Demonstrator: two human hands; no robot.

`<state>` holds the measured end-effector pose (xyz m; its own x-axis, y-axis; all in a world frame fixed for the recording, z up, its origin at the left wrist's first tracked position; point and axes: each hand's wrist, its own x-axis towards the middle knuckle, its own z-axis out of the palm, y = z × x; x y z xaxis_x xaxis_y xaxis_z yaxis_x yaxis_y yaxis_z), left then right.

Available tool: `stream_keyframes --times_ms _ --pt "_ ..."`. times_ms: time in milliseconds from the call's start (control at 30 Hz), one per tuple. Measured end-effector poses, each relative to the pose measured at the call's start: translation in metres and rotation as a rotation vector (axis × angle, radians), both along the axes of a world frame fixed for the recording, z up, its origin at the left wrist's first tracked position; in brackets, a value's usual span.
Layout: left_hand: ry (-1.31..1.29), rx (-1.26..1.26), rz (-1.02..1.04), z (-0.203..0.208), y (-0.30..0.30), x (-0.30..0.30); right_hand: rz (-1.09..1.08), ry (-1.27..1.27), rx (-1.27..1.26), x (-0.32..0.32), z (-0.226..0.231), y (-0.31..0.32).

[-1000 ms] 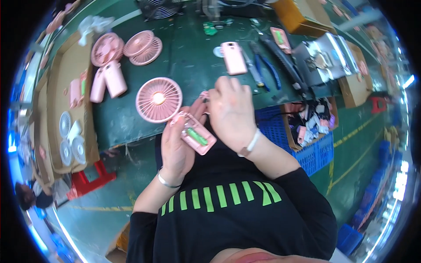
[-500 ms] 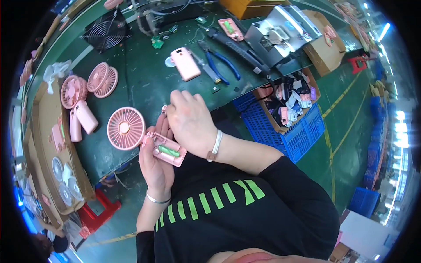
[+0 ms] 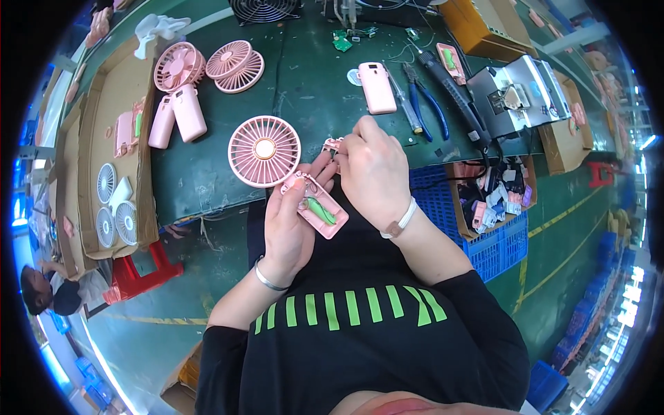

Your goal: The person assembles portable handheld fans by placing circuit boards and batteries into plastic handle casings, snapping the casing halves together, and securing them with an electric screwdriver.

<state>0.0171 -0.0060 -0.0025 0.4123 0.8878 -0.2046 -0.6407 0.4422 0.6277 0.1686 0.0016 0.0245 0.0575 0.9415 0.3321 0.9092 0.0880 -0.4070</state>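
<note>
My left hand point(image 3: 292, 225) is wrapped round the handle of a pink handheld fan. Its round grille point(image 3: 265, 152) points away over the table edge. The handle's shell is open, with a green battery point(image 3: 321, 211) and thin wires inside. My right hand point(image 3: 377, 173) is closed, its fingertips pinched at a small pink part point(image 3: 333, 144) beside my left fingertips. The exact grip there is partly hidden by the right hand. Beyond the right hand lie a pink handle casing point(image 3: 377, 88), a screwdriver point(image 3: 408, 104) and blue-handled pliers point(image 3: 430, 107).
Pink fan pieces point(image 3: 235, 66) and handle casings point(image 3: 187, 114) lie left on the green table point(image 3: 228, 183). A cardboard tray point(image 3: 138, 62) holds more parts. At right are a black electric screwdriver point(image 3: 453, 93), a metal machine point(image 3: 519, 97) and a blue crate point(image 3: 501, 252) carrying a filled box.
The view has shifted, so the table and both hands appear farther right. Both hands keep their holds; the opened handle is tilted more steeply.
</note>
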Motion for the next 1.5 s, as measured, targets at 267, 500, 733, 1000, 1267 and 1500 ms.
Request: stream_keyframes --times_ms 267,500,733,1000,1267,1500 --pt "-0.006 -0.038 -0.005 0.002 0.002 -0.003 0.133 0.309 -0.070 0.015 0.009 -0.007" --pt "-0.010 -0.052 -0.002 0.004 0.002 -0.004 0.199 0.231 -0.046 0.018 0.002 0.002" --pt "0.006 -0.064 -0.004 0.005 0.003 -0.006 0.202 0.191 -0.061 0.016 0.003 0.006" --pt "-0.006 -0.101 0.000 0.004 0.005 -0.006 0.199 0.093 -0.090 0.015 0.001 0.009" --pt "-0.007 -0.087 -0.005 0.003 0.005 -0.004 0.074 0.120 -0.055 0.011 0.003 0.010" --pt "-0.015 -0.087 -0.005 0.004 0.004 -0.004 0.086 0.331 -0.112 0.027 -0.001 0.007"
